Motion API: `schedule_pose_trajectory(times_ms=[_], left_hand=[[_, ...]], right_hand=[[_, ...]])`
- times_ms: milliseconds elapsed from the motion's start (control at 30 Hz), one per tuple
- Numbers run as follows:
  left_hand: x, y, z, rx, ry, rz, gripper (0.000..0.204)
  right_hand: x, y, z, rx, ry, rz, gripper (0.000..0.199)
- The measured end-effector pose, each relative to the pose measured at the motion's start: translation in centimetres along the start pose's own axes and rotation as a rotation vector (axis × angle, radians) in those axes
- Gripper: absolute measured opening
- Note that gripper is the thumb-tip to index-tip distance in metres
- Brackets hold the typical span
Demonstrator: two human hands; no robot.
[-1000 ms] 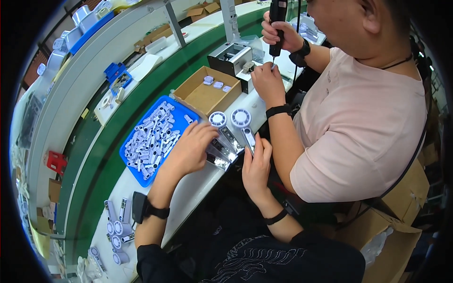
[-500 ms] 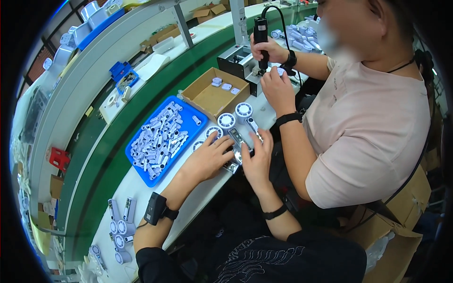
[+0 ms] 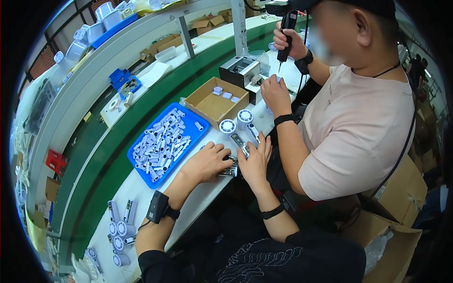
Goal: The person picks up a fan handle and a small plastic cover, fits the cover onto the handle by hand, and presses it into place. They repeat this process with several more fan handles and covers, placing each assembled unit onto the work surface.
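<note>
Several pale lilac handheld fans lie side by side at the bench edge, their handles uncovered to show circuit boards. My left hand (image 3: 207, 162) curls over the nearer fans, covering their round heads; an uncovered handle (image 3: 228, 171) shows below its fingers. My right hand (image 3: 256, 162) closes round the lower ends of two farther fans. The thumb meets the handle (image 3: 239, 144) of one with its round head (image 3: 227, 126) up; the other fan's head (image 3: 245, 116) lies beside it. My fingers partly hide these handles.
A blue tray (image 3: 133, 175) heaped with small lilac handle covers stands left of the fans. Behind is a cardboard box (image 3: 214, 114) with a few lilac pieces. More fans (image 3: 123, 228) lie at the near left. At right a co-worker's hand (image 3: 289, 43) holds a black electric screwdriver (image 3: 287, 30).
My left hand has slid over the nearer fans, hiding their heads. My right hand has shifted slightly left. The co-worker's screwdriver has lifted off the piece in their other hand.
</note>
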State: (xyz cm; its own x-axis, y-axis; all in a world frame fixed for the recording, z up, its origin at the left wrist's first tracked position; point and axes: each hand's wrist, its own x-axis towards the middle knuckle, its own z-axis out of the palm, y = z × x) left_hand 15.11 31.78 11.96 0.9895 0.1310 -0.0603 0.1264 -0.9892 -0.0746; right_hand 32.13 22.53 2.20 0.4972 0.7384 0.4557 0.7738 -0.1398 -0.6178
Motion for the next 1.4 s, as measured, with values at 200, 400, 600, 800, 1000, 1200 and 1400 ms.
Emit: schedule_pose_trajectory(times_ms=[200,400,600,800,1000,1200,1400], left_hand=[[-4.8,2.8,-0.7,0.049,-0.011,-0.136,0.045],[-13.9,3.0,1.0,0.01,0.074,-0.279,0.051],[-20.5,4.6,0.0,-0.093,0.049,-0.398,0.055],[-22.9,5.8,-0.3,-0.248,-0.02,-0.574,0.054],[-23.9,6.9,2.2,-0.199,0.219,-0.582,0.054],[-23.6,9.7,2.3,-0.079,0.407,-0.719,0.056],[-25.6,13.3,4.4,0.048,0.607,-0.874,0.05]], right_hand=[[0.4,0.0,0.2,0.039,0.007,-0.013,0.04],[-1.1,-1.1,0.3,-0.014,0.064,-0.096,0.033],[-6.4,-5.0,-1.5,0.238,-0.118,-0.36,0.031],[-7.0,-7.1,1.0,0.373,-0.478,-0.477,0.026],[-0.6,-9.6,3.5,0.403,-0.582,-0.537,0.026],[7.8,-12.8,12.7,0.049,-0.533,-0.455,0.028],[8.8,-13.1,13.8,0.009,-0.424,-0.556,0.027]])
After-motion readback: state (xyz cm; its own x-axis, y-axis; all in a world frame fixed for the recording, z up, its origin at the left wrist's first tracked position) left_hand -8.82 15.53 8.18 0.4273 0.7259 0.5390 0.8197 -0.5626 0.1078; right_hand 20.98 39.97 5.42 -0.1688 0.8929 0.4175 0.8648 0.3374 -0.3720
